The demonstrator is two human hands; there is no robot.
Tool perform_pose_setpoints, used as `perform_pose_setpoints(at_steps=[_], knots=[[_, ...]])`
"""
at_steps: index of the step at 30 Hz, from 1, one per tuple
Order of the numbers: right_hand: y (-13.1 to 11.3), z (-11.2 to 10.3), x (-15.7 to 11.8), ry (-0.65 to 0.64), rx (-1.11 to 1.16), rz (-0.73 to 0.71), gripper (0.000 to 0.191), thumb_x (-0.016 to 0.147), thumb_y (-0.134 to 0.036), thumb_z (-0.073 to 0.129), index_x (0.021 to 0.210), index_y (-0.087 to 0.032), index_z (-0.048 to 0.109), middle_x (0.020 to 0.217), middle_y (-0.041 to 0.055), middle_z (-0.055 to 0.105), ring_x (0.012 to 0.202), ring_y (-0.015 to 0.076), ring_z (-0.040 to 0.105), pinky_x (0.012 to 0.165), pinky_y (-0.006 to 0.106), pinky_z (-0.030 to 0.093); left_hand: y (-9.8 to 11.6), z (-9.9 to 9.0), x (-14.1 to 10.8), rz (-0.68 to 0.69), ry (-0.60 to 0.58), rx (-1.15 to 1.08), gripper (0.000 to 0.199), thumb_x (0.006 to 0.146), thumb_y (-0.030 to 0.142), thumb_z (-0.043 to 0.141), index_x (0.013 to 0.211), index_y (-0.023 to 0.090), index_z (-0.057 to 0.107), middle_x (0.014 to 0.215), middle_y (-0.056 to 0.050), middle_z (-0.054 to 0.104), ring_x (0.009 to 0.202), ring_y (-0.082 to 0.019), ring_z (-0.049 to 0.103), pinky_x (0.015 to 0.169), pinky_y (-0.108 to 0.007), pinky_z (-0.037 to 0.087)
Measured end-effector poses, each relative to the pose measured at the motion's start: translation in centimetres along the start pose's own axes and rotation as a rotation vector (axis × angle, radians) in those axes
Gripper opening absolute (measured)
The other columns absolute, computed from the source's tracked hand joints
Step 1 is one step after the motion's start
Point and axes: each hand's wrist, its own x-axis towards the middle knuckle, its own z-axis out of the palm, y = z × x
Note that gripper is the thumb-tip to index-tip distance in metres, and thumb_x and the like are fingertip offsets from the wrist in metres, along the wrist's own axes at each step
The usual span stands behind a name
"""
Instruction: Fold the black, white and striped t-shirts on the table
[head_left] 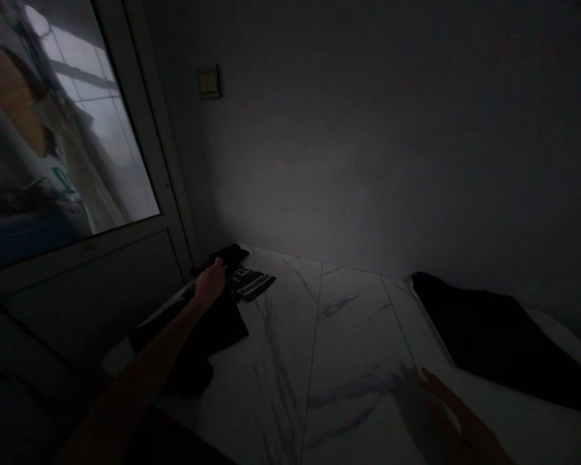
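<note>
1. The grey wall (368,148) spans the far side, above a pale, veined surface (348,336). A door (101,278) with a glass pane stands at the left, and the whole scene is dim.
2. The black item (494,336) is at the right. Its long axis slants from the far side, close to the wall, down to the near right. It lies to the far right of the right hand (452,410), which is the nearer of the 2 hands; a strip of pale surface shows between them.
3. The dark cloth (223,323) is at the left, beside the door, spread unevenly from near left to far right. The left hand (210,281) is at its far part, so here the key relation is contact: most of this cloth lies to the near side of that hand, while a smaller bunch lies just beyond the fingers. The right hand is well apart from it, across the veined surface.
4. The left hand looks curled against the dark cloth, with its forearm reaching in from the near left. Gloom hides the fingertips, so I cannot tell whether they are clenched on the cloth or only pressing it.
5. The right hand is released, fingers extended towards the far left, with its shadow on the surface beside it.
6. The patterned piece (252,284), with light stripes, lies just right of the left hand.
7. The switch (209,82) is high on the wall, near the door.
</note>
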Motion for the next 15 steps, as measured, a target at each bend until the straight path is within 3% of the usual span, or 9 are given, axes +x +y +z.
perform_pose_setpoints(at_steps=[3,6,11,13,15], knots=[[-3.2,0.9,0.5,-0.002,0.272,0.071,0.05,0.084,-0.063,0.05,0.12,-0.034,0.069,0.135,0.0079,0.064,0.129,0.0349,0.055,0.11,0.05,0.045,3.5,-1.3,-3.6,0.138,-0.006,-0.097,0.027,0.103,0.028,0.034,0.121,0.016,0.05,0.1,-0.012,0.072,0.094,-0.025,0.071,0.072,-0.028,0.047],[-7.1,2.9,1.6,-0.165,0.574,0.134,0.052,0.076,-0.07,0.062,0.106,-0.029,0.073,0.123,0.0104,0.071,0.119,0.0351,0.062,0.106,0.048,0.047,7.5,-1.2,-9.8,0.386,-0.057,-0.22,0.023,0.102,0.027,0.04,0.12,0.02,0.053,0.108,-0.01,0.071,0.097,-0.021,0.071,0.077,-0.027,0.049],[-14.6,6.2,2.4,-0.636,1.221,0.449,0.066,0.067,-0.079,0.066,0.097,-0.02,0.074,0.102,0.0144,0.076,0.099,0.033,0.071,0.092,0.048,0.053,12.8,3.5,-21.4,0.779,-0.428,-0.337,0.027,0.099,0.04,0.045,0.115,0.026,0.061,0.096,-0.009,0.075,0.079,-0.025,0.073,0.062,-0.033,0.051],[-16.6,6.4,2.2,-0.678,1.255,0.517,0.055,0.069,-0.068,0.073,0.094,-0.019,0.074,0.094,0.0126,0.077,0.095,0.0306,0.072,0.09,0.043,0.054,13.7,5.4,-24.7,0.955,-0.517,-0.306,0.028,0.098,0.039,0.046,0.117,0.025,0.063,0.099,-0.011,0.075,0.078,-0.026,0.073,0.061,-0.035,0.053],[-17.3,6.1,2.0,-0.586,1.229,0.533,0.044,0.064,-0.05,0.082,0.093,-0.018,0.073,0.09,0.0096,0.077,0.087,0.0278,0.072,0.085,0.04,0.055,13.9,6.4,-26.8,1.092,-0.568,-0.303,0.027,0.097,0.038,0.049,0.115,0.025,0.065,0.1,-0.011,0.075,0.079,-0.027,0.073,0.063,-0.037,0.054]])
